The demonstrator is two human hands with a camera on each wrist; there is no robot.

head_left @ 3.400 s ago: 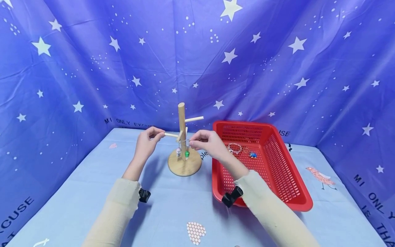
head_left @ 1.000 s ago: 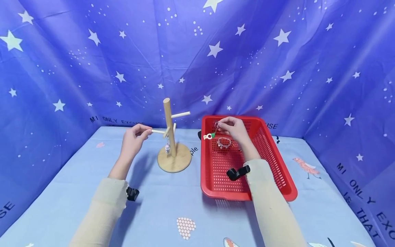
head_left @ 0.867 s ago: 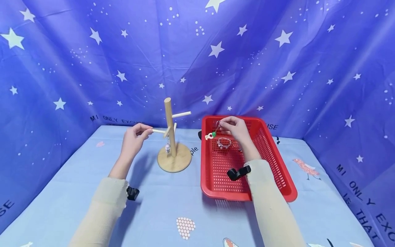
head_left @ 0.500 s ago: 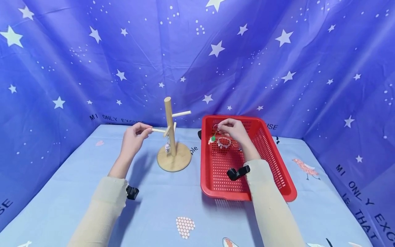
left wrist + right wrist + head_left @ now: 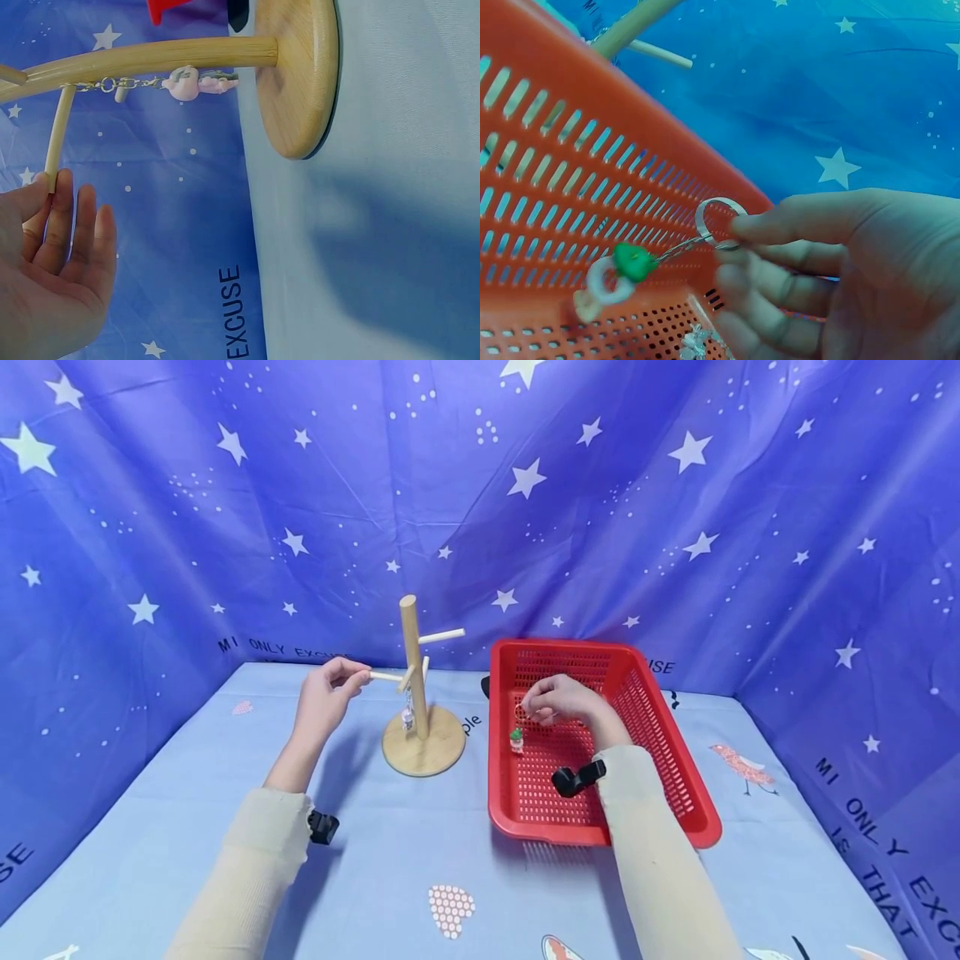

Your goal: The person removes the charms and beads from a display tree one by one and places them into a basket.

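My left hand (image 5: 322,700) pinches the tip of a peg on the wooden stand (image 5: 414,668); in the left wrist view thumb and forefinger meet on that peg (image 5: 58,139). A keychain with a pale pink figure (image 5: 184,82) hangs by its chain near the peg's inner end. Inside the red basket (image 5: 504,793), my right hand (image 5: 566,702) pinches the metal ring of another keychain. Its green-topped figure (image 5: 517,742) dangles close to the basket's floor. The right wrist view shows the ring (image 5: 718,219) between thumb and fingers.
A beaded bracelet (image 5: 696,341) lies in the basket, mostly hidden by my right hand in the head view. The stand's round base (image 5: 423,760) rests on the light blue cloth (image 5: 375,860), left of the basket. A starry curtain (image 5: 337,485) rises behind.
My right hand has carried the green-topped keychain from beside the stand rightward to the basket, then lowered it inside. My left hand keeps its pinch on the peg. The head view has shifted.
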